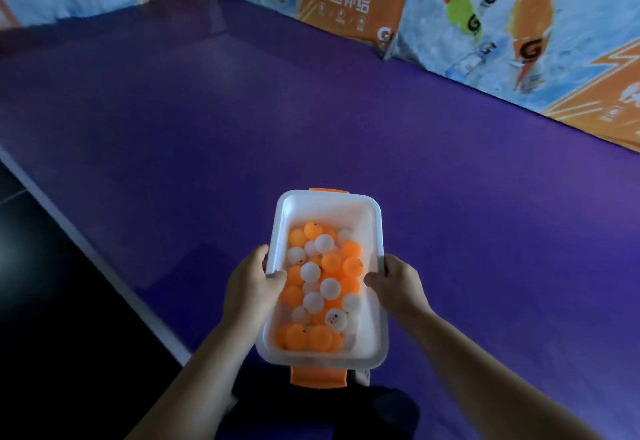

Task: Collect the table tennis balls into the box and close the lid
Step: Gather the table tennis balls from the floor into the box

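White translucent plastic forms the box, which both hands hold over the purple floor. The left hand has a closed grip on the left rim, thumb hooked inside; the right hand has a closed grip on the right rim. Orange and white table tennis balls fill the lidless box. Orange latches hang at both ends. Printed barrier boards line the floor's far side.
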Demonstrator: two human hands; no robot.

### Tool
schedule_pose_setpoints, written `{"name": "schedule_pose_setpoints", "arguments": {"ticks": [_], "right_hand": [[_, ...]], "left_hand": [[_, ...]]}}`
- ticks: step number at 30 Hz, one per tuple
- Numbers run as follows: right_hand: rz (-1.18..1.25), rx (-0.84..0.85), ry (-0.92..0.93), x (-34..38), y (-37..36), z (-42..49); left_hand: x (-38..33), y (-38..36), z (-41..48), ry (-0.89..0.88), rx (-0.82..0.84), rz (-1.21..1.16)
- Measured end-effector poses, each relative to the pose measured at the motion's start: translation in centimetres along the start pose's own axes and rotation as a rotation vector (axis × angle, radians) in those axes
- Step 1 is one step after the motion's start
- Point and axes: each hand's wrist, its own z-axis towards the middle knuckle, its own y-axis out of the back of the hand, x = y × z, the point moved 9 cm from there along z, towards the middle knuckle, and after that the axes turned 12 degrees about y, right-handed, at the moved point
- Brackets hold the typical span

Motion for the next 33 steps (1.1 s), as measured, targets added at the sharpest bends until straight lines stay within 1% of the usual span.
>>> {"name": "schedule_pose_setpoints", "arguments": {"ticks": [2,5,7,10,14,17,23,29,33], "right_hand": [[0.007,0.050,0.037,0.8,0.6,4.9],[-0.027,0.136,0.080,2.6,1.5,11.7],[-0.048,0.193,0.125,3.9,1.5,16.1],[-0.112,0.278,0.202,6.4,-0.1,21.9],[-0.143,0.413,0.287,10.8,-5.6,27.6],[-0.149,0.504,0.349,14.7,-10.8,30.9],[-0.193,0.534,0.420,23.7,-20.3,38.9],[-0.200,0.565,0.435,32.8,-28.5,46.1],[-0.190,0.585,0.455,37.6,-33.5,50.9]], "left_hand": [[-2.4,-0.6,2.9,0.037,-0.037,-0.016],[-5.1,-1.1,6.9,0.143,-0.066,-0.060],[-6.6,-1.3,9.2,0.162,-0.090,-0.110],[-7.7,-0.5,12.5,0.181,-0.182,-0.124],[-5.8,2.4,16.6,0.298,-0.301,-0.161],[-4.1,5.7,20.3,0.309,-0.391,-0.153],[-2.2,13.3,31.3,0.308,-0.417,-0.194],[-1.6,22.4,41.7,0.327,-0.449,-0.227],[-0.8,26.5,48.0,0.350,-0.478,-0.237]]}}
